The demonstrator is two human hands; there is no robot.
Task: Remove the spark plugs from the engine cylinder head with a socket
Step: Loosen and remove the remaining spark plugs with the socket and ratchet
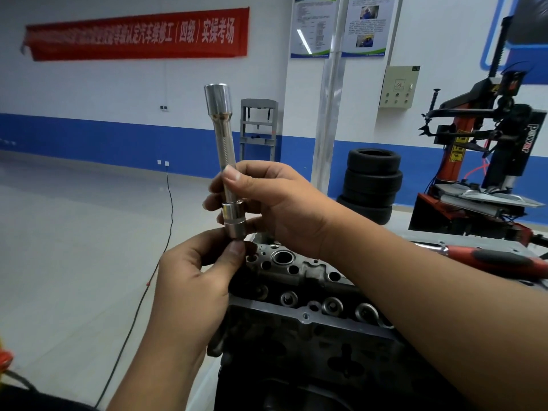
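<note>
The left half of the frame is open pale floor (74, 232), crossed only by a thin black cable (166, 232). In the centre, both hands and the long chrome socket extension (224, 149) stand above the near corner of the grey metal cylinder head (311, 292), covering its nearest bores. One round bore (282, 257) lies exposed just right of the left hand (192, 280). The right forearm (430, 292) bars the head's right side; behind it, a red-handled tool (498, 258) lies on the counter.
</note>
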